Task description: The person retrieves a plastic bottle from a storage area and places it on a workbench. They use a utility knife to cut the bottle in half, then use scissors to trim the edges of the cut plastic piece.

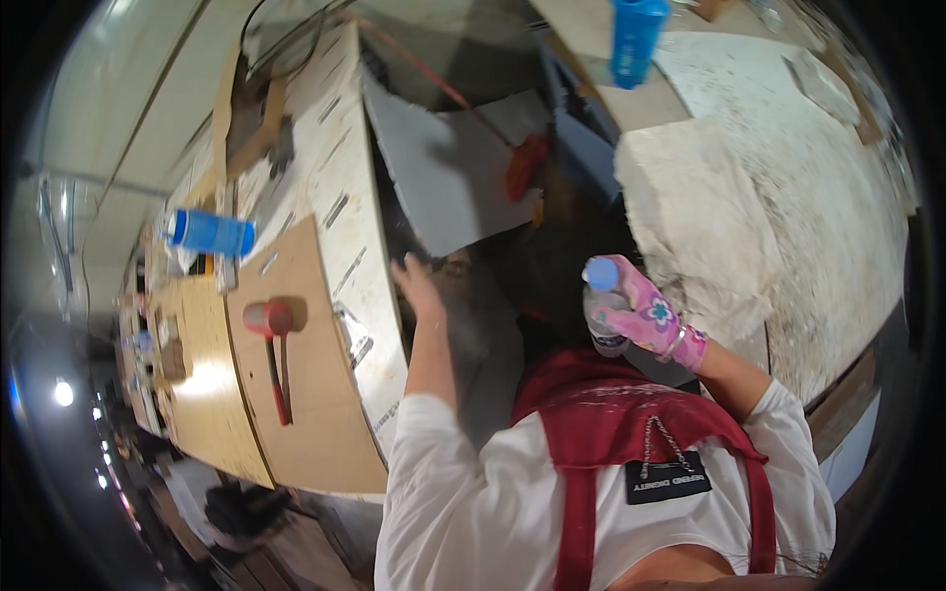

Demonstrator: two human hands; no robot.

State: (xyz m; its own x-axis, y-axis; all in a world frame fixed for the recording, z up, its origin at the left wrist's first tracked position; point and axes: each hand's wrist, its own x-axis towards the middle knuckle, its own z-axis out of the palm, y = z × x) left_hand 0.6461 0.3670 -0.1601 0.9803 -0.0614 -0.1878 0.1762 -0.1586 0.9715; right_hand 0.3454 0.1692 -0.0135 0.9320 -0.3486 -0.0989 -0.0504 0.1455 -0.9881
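Observation:
My right hand [645, 310], in a pink glove with a flower print, is wrapped round a clear plastic bottle [603, 303] with a blue cap [600, 274]. The bottle stands nearly upright in front of my red apron [631, 419], beside the right-hand worktable. Bare and empty, my left hand [422, 288] reaches out with its fingers apart, next to the edge of the left worktable [370, 261]. I cannot tell whether it touches that edge.
A rubber mallet [277, 379] lies on a brown board [320, 394] at left, near a blue bottle [219, 234]. Rumpled cloth [690, 212] covers part of the dusty right table [828, 197]; a blue tumbler [638, 44] stands beyond. Grey sheet [443, 167] and an orange-headed tool [525, 167] lie between.

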